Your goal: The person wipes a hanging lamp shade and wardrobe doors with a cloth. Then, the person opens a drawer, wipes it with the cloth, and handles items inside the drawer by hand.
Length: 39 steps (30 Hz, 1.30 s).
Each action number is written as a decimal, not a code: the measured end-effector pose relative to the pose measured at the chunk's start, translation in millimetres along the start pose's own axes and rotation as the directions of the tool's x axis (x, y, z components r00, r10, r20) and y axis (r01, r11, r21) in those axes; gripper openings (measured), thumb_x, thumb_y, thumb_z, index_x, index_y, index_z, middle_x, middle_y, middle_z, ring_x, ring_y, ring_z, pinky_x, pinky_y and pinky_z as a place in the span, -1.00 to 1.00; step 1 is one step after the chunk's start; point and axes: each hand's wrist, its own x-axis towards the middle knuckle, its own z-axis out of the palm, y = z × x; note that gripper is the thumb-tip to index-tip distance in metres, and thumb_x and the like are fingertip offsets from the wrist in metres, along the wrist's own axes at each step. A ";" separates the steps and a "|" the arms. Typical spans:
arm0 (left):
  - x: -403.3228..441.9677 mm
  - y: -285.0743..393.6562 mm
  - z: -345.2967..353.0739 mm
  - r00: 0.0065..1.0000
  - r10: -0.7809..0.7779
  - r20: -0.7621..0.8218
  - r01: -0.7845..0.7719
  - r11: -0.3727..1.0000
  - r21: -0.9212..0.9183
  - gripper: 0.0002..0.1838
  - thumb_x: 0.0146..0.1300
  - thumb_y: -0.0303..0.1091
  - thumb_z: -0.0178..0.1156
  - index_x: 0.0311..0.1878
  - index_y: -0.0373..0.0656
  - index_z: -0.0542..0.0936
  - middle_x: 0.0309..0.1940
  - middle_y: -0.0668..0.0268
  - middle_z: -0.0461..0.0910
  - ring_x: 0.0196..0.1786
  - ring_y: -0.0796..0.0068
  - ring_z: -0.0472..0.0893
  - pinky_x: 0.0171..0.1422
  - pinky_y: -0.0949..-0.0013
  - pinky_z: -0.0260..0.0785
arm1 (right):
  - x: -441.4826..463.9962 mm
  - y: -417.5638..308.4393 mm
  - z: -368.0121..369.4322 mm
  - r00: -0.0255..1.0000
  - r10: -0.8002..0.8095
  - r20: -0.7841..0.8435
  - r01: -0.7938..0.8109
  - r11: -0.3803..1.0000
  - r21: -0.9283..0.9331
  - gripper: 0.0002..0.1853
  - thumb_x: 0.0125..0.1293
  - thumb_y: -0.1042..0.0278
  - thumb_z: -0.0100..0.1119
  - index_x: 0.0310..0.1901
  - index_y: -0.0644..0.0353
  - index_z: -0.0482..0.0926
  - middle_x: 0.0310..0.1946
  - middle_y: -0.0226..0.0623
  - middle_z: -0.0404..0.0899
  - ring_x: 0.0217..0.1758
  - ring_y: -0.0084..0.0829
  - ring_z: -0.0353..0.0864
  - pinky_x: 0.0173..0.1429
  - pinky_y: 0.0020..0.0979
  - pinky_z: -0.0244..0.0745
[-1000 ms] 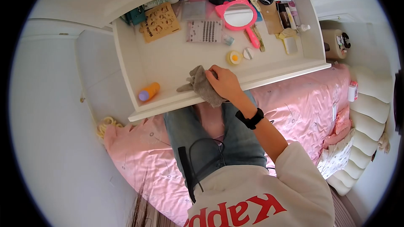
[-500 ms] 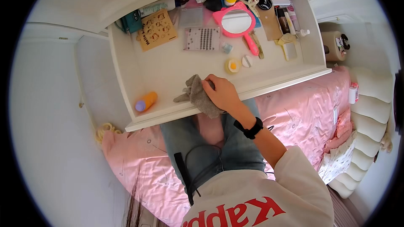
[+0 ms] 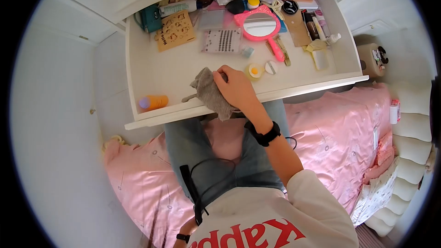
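From my remote post I log the right hand [image 3: 235, 89] pinched around a crumpled, soft-looking grey cloth [image 3: 209, 93], draped over the near rim of a white rectangular drawer [image 3: 170, 71]; left hand [image 3: 188, 226] low at the near edge, partly hidden, its grip I cannot tell; I would spread the cloth flat beneath the fingers, press evenly, and stay clear of the orange cylindrical bottle with lavender cap [image 3: 157, 102] to the left; cloth's long axis runs far-left to near-right; near end overhangs the drawer front, a thin corner points left.
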 end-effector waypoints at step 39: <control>78.4 288.9 -206.2 0.080 0.746 -0.661 -0.345 0.643 0.684 -0.78 0.12 -0.26 0.02 -0.39 -0.24 0.51 -0.57 0.04 0.55 -0.45 0.02 0.55 -0.37 0.09 0.36 | -47.3 -37.5 70.7 0.915 -0.402 -0.015 0.371 0.858 -0.355 -0.64 0.03 0.14 0.10 -0.18 0.19 0.49 -0.47 -0.19 0.49 -0.39 -0.19 0.52 -0.26 -0.24 0.42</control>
